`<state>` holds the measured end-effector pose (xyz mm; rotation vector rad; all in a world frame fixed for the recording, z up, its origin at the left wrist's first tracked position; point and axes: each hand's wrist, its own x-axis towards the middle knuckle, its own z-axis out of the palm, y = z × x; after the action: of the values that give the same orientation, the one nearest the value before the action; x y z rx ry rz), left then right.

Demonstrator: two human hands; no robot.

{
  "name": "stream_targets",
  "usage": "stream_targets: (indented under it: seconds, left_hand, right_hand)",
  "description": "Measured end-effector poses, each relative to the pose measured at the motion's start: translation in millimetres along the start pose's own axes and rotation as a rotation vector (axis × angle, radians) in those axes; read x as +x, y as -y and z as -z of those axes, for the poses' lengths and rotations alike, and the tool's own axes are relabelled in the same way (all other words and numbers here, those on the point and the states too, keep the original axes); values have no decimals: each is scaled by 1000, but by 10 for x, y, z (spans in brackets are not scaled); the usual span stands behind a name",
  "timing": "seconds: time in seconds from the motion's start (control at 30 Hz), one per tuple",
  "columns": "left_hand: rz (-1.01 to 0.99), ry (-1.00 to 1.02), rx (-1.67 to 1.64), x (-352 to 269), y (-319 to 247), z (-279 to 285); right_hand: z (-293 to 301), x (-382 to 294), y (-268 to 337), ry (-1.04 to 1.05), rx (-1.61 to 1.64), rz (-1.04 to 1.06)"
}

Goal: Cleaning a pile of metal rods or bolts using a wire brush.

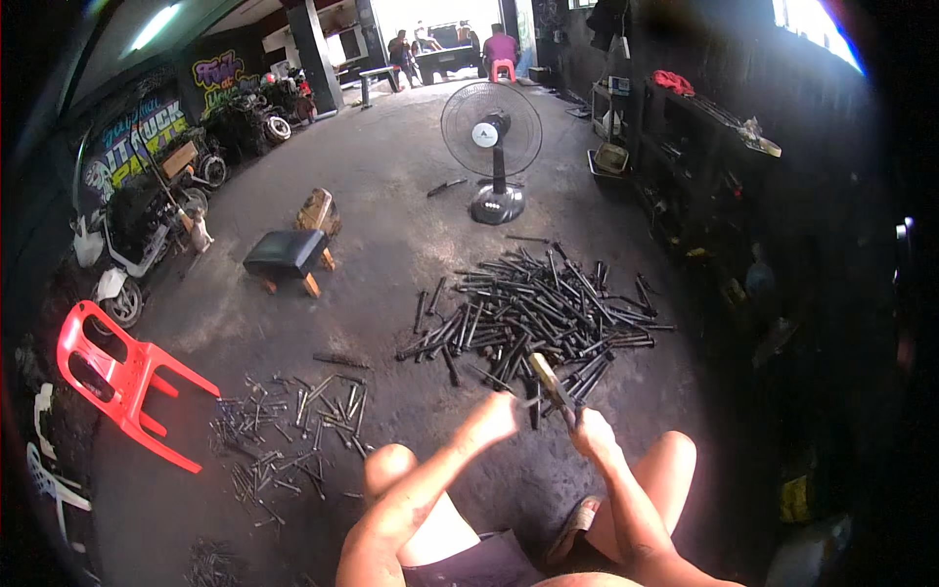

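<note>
My left hand (497, 423) is closed around a thin metal piece, possibly a bolt; motion blur hides its details. To its right, my right hand (596, 434) grips a dark elongated tool with a yellowish, wood-like end (543, 370), likely a brush. That end points away from me, over the near edge of a heap of long dark bolts (543, 304). Both hands are above the floor between my bent knees. Left of my knees lie looser groups of thinner, shinier bolts (315, 418).
Beyond the heap stands a pedestal fan (497, 205). A low black padded stool (286, 251) and a red plastic chair (139, 374) are on the left. Motorbikes (121, 293) line the left wall, with a cat (199, 231) beside them. Shelving (704, 176) runs along the right; people (501, 48) sit near the doorway.
</note>
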<state>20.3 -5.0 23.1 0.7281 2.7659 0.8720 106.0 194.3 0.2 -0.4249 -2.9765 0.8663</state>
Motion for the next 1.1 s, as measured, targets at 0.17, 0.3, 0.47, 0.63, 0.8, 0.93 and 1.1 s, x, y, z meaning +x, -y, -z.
stream_targets:
  seconds: [0.17,0.3,0.47,0.63,0.8,0.93,1.1]
  left_hand:
    - [203,46,-14,32,194,109]
    - [-130,56,-112,-53,165,-206]
    - [131,68,88,-54,190,18]
    - [-232,182,-139,-149,8,-136]
    - [136,-13,50,3,169,173]
    - [-249,106,-187,-192,9,-112]
    - [108,-29,50,-174,33,208]
  right_hand:
    - [97,23,11,-5,-3,-31]
    - [24,5,86,-15,4,16]
    - [21,6,30,-4,-25,9]
    - [-65,119,-18,12,-65,-10]
    - [31,16,57,-31,-12,14]
    - [-96,33,46,-33,3,-1]
    - [-81,-132,-82,-94,-17,78]
